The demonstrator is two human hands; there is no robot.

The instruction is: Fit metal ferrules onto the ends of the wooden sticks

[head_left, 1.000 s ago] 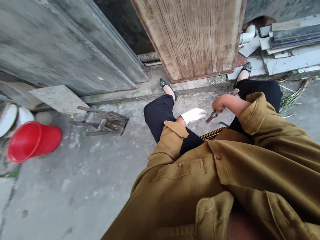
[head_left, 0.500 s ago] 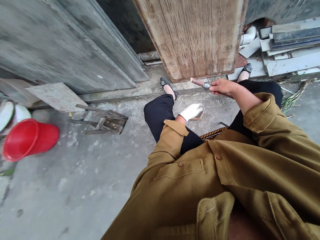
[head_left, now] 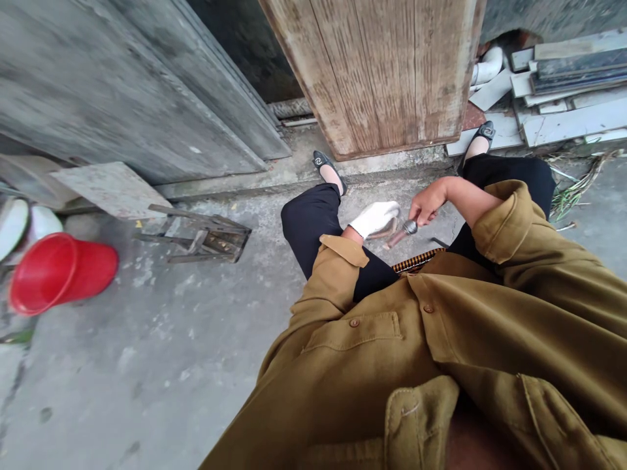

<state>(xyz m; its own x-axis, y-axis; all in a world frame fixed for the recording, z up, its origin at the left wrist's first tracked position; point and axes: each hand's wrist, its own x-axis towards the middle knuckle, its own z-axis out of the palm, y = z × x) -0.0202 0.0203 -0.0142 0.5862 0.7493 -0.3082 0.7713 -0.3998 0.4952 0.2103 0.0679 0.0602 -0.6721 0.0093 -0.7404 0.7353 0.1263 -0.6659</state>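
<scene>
My left hand (head_left: 376,219), in a white glove, is closed around a pinkish-brown thing (head_left: 391,230) with a rounded edge. The glove hides most of it, so its kind does not show. My bare right hand (head_left: 429,201) grips a short stick-like tool with a silvery-grey band (head_left: 409,227) and a brownish end with a pale tip. That end points down and left, close beside the thing in my left hand; I cannot tell whether they touch. Both hands are low between my knees. A worn plank door panel (head_left: 382,78) stands ahead of me.
A red bucket (head_left: 95,266) lies tipped at the left, near a small wooden stool (head_left: 206,238) on its side. Grey boards (head_left: 147,98) lean at the back left. Stacked tiles (head_left: 573,124) and a white pipe (head_left: 488,65) are at the right. Concrete floor (head_left: 171,365) spreads to the left.
My right hand has come down from the door's lower edge toward my left hand. The tool's end has swung downward with it. My left hand has barely moved.
</scene>
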